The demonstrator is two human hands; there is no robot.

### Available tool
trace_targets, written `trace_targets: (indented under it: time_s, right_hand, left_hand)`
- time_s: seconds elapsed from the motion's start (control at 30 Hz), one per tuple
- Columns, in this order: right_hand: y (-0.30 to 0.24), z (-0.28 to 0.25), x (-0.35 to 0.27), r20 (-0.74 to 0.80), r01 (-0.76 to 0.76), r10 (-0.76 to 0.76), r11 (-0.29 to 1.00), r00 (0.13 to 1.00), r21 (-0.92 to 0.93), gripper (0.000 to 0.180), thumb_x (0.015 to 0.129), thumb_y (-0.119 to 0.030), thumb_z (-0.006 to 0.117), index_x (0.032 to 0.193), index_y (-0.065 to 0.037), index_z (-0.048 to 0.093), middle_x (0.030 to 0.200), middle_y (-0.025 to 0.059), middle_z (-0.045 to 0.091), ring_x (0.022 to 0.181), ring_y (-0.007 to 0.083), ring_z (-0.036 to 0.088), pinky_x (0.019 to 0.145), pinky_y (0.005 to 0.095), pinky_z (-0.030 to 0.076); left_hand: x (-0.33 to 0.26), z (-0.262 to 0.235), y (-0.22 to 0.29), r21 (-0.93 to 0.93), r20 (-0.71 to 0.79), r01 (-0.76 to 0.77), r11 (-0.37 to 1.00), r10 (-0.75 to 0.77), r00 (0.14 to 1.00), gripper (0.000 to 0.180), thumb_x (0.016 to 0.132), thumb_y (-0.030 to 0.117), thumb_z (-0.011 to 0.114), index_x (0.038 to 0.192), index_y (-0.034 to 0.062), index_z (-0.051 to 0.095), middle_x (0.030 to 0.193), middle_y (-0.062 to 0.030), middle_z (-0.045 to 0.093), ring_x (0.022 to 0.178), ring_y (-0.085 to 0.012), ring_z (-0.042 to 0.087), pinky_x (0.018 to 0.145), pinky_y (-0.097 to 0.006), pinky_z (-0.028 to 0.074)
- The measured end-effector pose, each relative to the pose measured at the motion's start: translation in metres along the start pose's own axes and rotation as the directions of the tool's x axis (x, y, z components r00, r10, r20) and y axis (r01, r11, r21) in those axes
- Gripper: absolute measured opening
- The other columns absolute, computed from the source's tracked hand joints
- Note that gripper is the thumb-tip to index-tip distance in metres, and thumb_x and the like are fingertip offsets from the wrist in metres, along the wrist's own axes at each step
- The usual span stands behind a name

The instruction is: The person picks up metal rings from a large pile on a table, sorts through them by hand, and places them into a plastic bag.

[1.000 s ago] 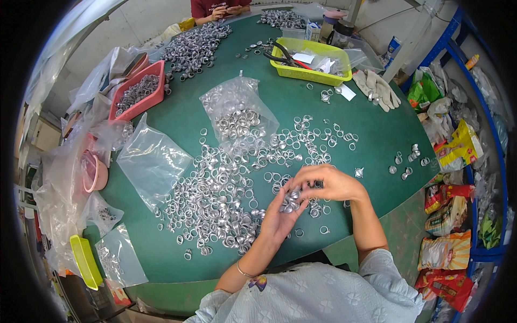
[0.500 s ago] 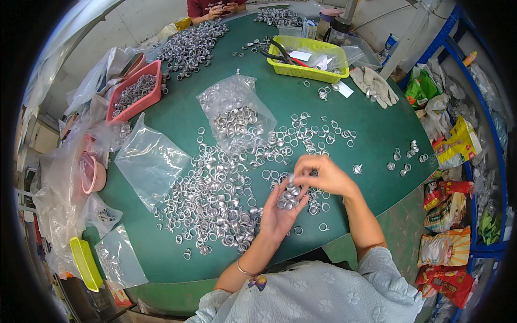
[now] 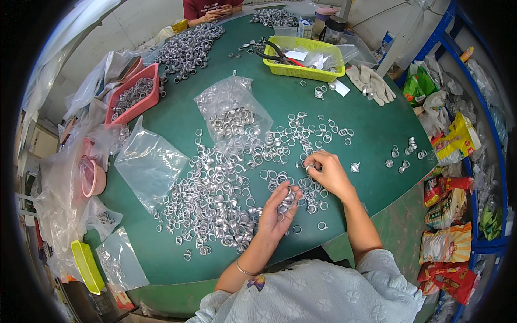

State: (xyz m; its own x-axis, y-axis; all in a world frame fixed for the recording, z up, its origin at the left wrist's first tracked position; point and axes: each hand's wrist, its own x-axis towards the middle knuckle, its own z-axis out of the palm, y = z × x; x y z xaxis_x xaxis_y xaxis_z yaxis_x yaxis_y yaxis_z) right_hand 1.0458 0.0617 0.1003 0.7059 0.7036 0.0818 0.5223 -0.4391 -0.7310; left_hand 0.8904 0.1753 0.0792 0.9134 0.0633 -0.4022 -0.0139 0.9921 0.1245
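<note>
Several silvery metal rings [image 3: 287,200] lie cupped in my left hand [image 3: 276,214], its fingers curled around them near the front edge of the table. To its right, my right hand [image 3: 328,173] pinches a single silver ring [image 3: 311,168] between thumb and fingertips, just above the tabletop. Loose rings [image 3: 312,196] lie below and beside that hand. A large spread of the same rings [image 3: 215,207] covers the table to the left of my left hand. Beyond it rests a clear plastic bag [image 3: 229,107] partly filled with rings.
A yellow-green basket [image 3: 277,67] with pliers stands at the back, beside work gloves [image 3: 371,83]. A pink tray [image 3: 153,99] of small metal parts and a flat clear bag [image 3: 148,161] are on the left. Across the table sits another person [image 3: 207,11] near a heap of rings [image 3: 191,46].
My right hand has moved away from my left palm, slightly right, and now pinches a ring there. My left fingers have curled more around their rings.
</note>
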Motion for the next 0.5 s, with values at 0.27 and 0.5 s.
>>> trace_targets:
  time_s: [0.27,0.5]
  right_hand:
    - [-0.051,-0.039,-0.018,0.096,0.067,-0.098,0.955,0.991,0.289,0.017,0.081,-0.005,0.059,0.098,-0.001,0.062,0.095,0.0111,0.060,0.095,0.0270,0.056,0.083,0.0368,0.045]
    - [0.002,-0.012,-0.028,-0.006,0.111,-0.116,0.960,0.993,-0.256,0.012,0.077,-0.003,0.062,0.090,-0.002,0.063,0.092,0.0088,0.059,0.095,0.0276,0.053,0.084,0.0373,0.040]
  left_hand:
    - [0.003,-0.015,-0.004,-0.046,0.064,0.032,0.998,-0.029,0.998,0.025,0.088,0.010,0.058,0.112,0.0047,0.054,0.108,-0.0118,0.059,0.095,-0.0220,0.060,0.069,-0.028,0.056]
    - [-0.004,-0.004,-0.002,0.313,-0.013,0.035,0.949,-0.032,0.999,0.013,0.088,0.012,0.059,0.099,0.0058,0.058,0.096,-0.0109,0.060,0.081,-0.0185,0.057,0.050,-0.020,0.046]
